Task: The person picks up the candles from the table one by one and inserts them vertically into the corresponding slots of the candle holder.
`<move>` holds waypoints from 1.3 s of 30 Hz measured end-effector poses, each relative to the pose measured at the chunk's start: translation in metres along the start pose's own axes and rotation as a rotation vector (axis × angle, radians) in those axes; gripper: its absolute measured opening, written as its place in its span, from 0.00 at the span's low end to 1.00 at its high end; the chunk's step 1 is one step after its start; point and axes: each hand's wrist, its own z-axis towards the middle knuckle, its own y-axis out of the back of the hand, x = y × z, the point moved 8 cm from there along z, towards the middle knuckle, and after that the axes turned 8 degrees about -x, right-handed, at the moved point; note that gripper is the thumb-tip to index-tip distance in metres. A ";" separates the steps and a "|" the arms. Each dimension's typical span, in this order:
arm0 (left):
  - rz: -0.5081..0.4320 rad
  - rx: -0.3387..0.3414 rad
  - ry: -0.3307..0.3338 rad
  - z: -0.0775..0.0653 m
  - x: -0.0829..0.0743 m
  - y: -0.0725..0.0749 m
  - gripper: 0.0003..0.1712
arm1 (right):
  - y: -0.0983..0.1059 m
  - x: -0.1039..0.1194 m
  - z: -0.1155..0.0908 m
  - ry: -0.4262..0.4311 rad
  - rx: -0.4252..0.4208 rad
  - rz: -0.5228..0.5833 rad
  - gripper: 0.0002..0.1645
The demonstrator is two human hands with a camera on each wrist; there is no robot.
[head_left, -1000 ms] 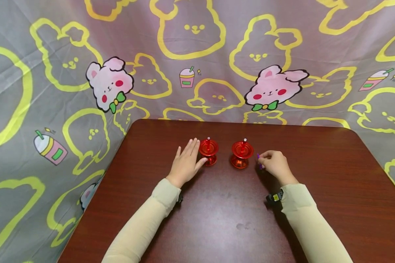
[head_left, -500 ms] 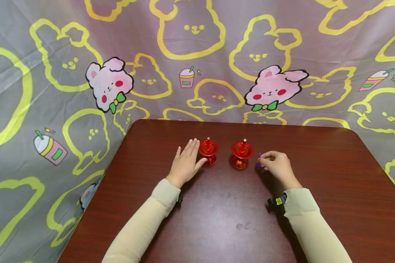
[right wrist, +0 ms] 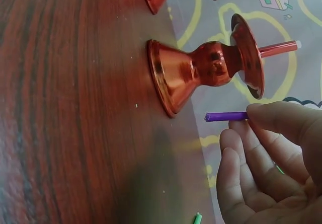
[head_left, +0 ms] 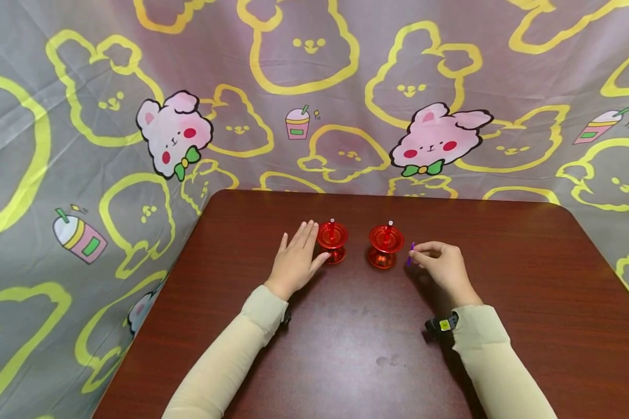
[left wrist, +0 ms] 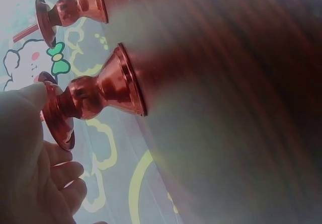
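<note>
Two shiny red pedestal candle holders stand upright side by side on the table, each with a thin white-tipped rod rising from its dish. At the left candle holder, my left hand lies with straight fingers along the dish; in the left wrist view its thumb overlaps the rim. Right of the other candle holder, my right hand pinches a short, thin purple stick between thumb and fingertips. That stick is held close beside the stand, apart from it, its upper part hidden by the fingers.
The dark brown wooden table has rounded far corners. A cartoon-printed grey curtain encloses its back and sides. A thin green piece shows at the bottom of the right wrist view.
My right hand has turned slightly, its wrist shifting right and nearer, and more of the purple stick shows beside the candle holder. The left hand and both holders stay put.
</note>
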 end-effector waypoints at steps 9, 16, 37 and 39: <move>0.024 0.004 -0.004 -0.001 0.000 -0.002 0.45 | 0.000 0.004 -0.004 0.005 -0.030 0.033 0.16; 0.032 0.021 0.001 0.000 0.000 -0.002 0.45 | -0.004 0.012 -0.007 0.041 -0.025 0.018 0.15; 0.078 -0.004 -0.028 -0.002 -0.002 -0.001 0.45 | -0.019 0.044 -0.018 0.125 -0.043 0.009 0.15; 0.085 -0.007 -0.032 -0.002 -0.002 0.000 0.45 | -0.021 0.047 -0.019 0.129 -0.048 0.017 0.15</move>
